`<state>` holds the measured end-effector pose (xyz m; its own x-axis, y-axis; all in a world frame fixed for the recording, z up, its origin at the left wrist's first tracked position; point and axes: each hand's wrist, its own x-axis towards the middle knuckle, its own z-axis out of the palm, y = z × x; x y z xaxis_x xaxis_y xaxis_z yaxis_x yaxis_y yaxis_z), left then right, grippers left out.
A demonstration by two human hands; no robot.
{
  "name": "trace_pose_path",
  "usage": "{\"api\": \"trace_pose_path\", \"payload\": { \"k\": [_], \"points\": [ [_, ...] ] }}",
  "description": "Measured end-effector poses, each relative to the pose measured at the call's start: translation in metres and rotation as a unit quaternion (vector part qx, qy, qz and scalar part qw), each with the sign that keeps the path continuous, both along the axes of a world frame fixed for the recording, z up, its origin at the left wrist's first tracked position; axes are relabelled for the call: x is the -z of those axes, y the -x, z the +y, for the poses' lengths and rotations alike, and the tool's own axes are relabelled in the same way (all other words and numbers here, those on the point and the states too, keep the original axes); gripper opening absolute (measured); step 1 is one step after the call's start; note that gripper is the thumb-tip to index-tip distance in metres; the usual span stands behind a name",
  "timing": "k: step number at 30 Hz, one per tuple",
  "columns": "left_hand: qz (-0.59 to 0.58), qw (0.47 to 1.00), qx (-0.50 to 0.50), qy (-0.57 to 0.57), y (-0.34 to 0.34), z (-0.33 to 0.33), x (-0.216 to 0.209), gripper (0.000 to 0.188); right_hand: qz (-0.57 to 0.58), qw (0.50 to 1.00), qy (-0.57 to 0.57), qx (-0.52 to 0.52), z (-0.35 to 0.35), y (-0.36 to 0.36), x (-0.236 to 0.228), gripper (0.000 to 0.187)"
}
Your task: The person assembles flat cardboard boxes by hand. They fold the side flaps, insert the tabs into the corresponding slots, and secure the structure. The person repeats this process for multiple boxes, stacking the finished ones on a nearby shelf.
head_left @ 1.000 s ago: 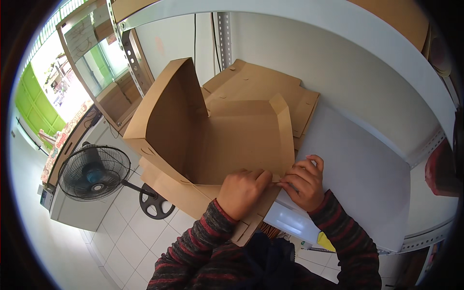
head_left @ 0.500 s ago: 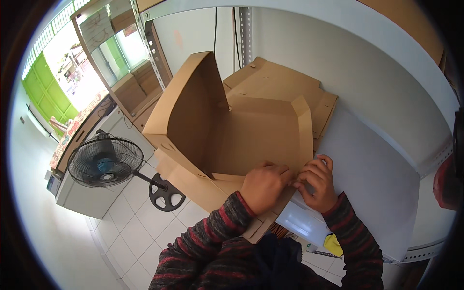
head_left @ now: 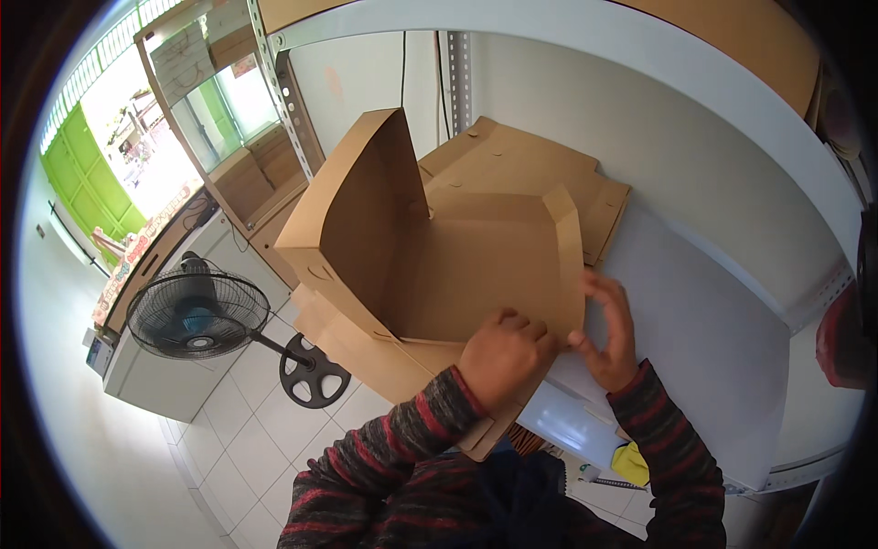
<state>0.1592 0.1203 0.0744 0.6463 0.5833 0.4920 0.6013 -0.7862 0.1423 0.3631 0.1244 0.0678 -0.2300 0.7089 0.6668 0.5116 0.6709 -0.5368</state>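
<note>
A brown cardboard box (head_left: pixel 494 265) stands part-folded in front of me, its lid (head_left: pixel 358 197) raised on the left side. At the near edge, my left hand (head_left: pixel 508 359) is closed, its curled fingers over the front wall close to the right corner. My right hand (head_left: pixel 611 331) is at that corner, thumb and fingers apart, beside the outside of the right wall (head_left: pixel 569 233). Its fingers are slightly blurred. Flat cardboard blanks (head_left: pixel 540 151) lie behind and under the box, with another blank's edge (head_left: pixel 352 343) jutting out at the near left.
A grey shelf surface (head_left: pixel 695 339) extends to the right, below a metal shelf beam (head_left: pixel 585 20). On the left, a black standing fan (head_left: pixel 197 311) rises from the tiled floor near a white cabinet (head_left: pixel 160 366). A yellow cloth (head_left: pixel 630 463) lies below the shelf edge.
My right hand's fingers have spread and come away from the corner, moving up along the right wall. The left hand stays at the near edge. The near wall now looks more upright.
</note>
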Motion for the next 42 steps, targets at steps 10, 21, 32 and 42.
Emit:
{"api": "trace_pose_path", "payload": {
  "k": [10,21,32,42],
  "points": [
    [0.044,0.989,0.141,-0.030,0.044,-0.030,-0.003,0.009,0.555,0.770,0.301,-0.089,0.037,-0.077,-0.009,0.077],
    [-0.011,0.998,0.000,-0.067,0.115,-0.004,-0.003,0.022,0.195,0.897,0.394,-0.048,0.037,-0.083,-0.007,0.080],
    [-0.235,0.971,-0.014,0.044,0.094,-0.036,-0.039,0.041,0.280,0.886,0.366,-0.061,0.022,-0.036,0.016,0.065],
    [-0.152,0.988,-0.018,0.026,0.072,-0.040,0.008,0.013,0.008,0.979,0.194,-0.068,-0.009,-0.017,0.004,0.076]
  ]
}}
